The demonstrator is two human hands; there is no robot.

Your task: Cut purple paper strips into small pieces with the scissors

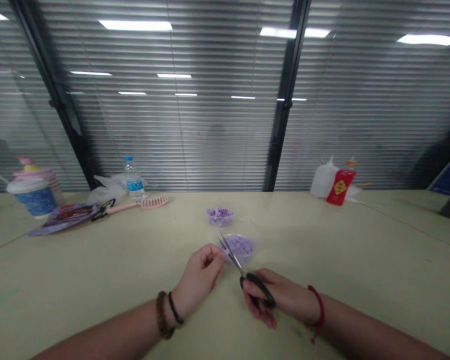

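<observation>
black-handled scissors (243,270) | blades slightly open | purple scraps (240,248) | clear bowl (257,240)

Hands: two are seen, one left hand (199,280) and one right hand (281,295).
Scissors: one pair of black-handled scissors (232,257) is held; a second cannot be confirmed.
Bowls: two clear plastic bowls (220,210) are counted, both filled with purple pieces.
Wristbands: three are worn, a wooden bead bracelet (162,315), a black cord (175,308) and a red cord (318,312).
Bottles: three are counted, a water bottle (134,179), a white squeeze bottle (321,180) and a red bottle (340,187).
Cups: one blue paper cup (33,200) is seen.
Brushes: one pink vent brush (142,204) is seen.
Packets: one purple packet (63,218) is seen.
Bags: one white plastic bag (110,190) is seen.
Window posts: two black window posts (287,95) are seen.
</observation>
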